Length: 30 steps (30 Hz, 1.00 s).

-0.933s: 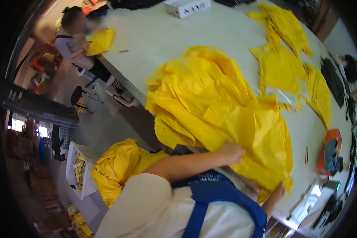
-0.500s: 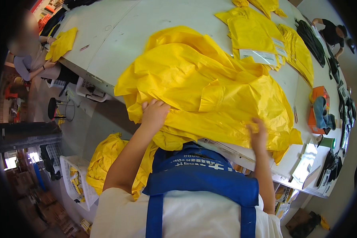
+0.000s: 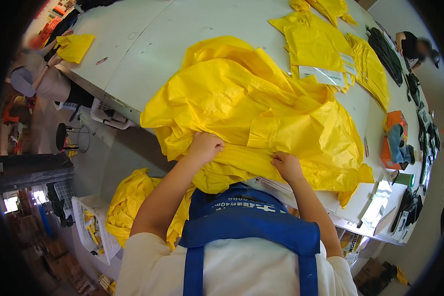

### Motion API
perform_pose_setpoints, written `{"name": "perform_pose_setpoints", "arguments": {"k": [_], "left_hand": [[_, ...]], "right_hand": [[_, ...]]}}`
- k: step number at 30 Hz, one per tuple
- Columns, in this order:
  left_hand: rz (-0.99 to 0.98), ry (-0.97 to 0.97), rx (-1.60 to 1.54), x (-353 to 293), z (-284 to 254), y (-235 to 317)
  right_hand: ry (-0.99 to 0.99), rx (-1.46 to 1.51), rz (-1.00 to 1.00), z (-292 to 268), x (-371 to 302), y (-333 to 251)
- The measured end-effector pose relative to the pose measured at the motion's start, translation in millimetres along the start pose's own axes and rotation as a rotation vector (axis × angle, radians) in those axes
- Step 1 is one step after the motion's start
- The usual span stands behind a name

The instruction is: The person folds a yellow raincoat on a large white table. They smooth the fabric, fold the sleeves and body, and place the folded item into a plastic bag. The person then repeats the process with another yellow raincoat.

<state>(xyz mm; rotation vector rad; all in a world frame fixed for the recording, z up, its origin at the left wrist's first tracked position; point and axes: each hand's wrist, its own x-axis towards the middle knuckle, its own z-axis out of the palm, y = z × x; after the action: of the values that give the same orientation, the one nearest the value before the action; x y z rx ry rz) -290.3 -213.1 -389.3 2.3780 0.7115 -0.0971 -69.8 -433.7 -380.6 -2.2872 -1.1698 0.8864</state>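
Both of your hands had shifted inward and gripped the yellow raincoat (image 3: 261, 113): left hand (image 3: 205, 146) bunching its near hem, right hand (image 3: 286, 165) pinching a fold. It lay spread on the white desk (image 3: 182, 29), with folded yellow pieces (image 3: 315, 47) stacked beyond.

Left hand (image 3: 205, 146): fingertips buried in a fold of the yellow garment (image 3: 261, 113); grip not visible. Right hand (image 3: 286, 165): fingers curled under the fabric edge, tips hidden. Garment's near hem hidden behind the blue apron (image 3: 251, 224). Seated person (image 3: 39, 79) at far left blurred. Second person (image 3: 417, 47) at upper right partly cut off by the dark rim.
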Motion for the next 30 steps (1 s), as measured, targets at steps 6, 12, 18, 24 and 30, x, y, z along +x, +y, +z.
{"name": "perform_pose_setpoints", "arguments": {"k": [6,12,18,24,30], "left_hand": [[-0.010,-0.104,0.038,21.6,2.7,-6.9],[-0.015,-0.196,-0.110,25.5,-5.8,-11.2],[0.031,-0.209,-0.095,28.9,-11.0,-8.1],[0.061,-0.083,0.033,29.1,-12.7,28.5],[-0.348,-0.111,-0.804,55.2,34.4,83.9]], "right_hand": [[-0.076,-0.001,0.055,-6.2,11.6,2.6],[-0.164,0.075,0.124,-13.6,13.5,-4.9],[-0.078,-0.036,-0.017,-1.8,8.9,8.1],[-0.199,0.323,-0.064,-50.5,17.9,14.4],[1.029,0.103,0.192,-241.4,54.3,265.7]]}}
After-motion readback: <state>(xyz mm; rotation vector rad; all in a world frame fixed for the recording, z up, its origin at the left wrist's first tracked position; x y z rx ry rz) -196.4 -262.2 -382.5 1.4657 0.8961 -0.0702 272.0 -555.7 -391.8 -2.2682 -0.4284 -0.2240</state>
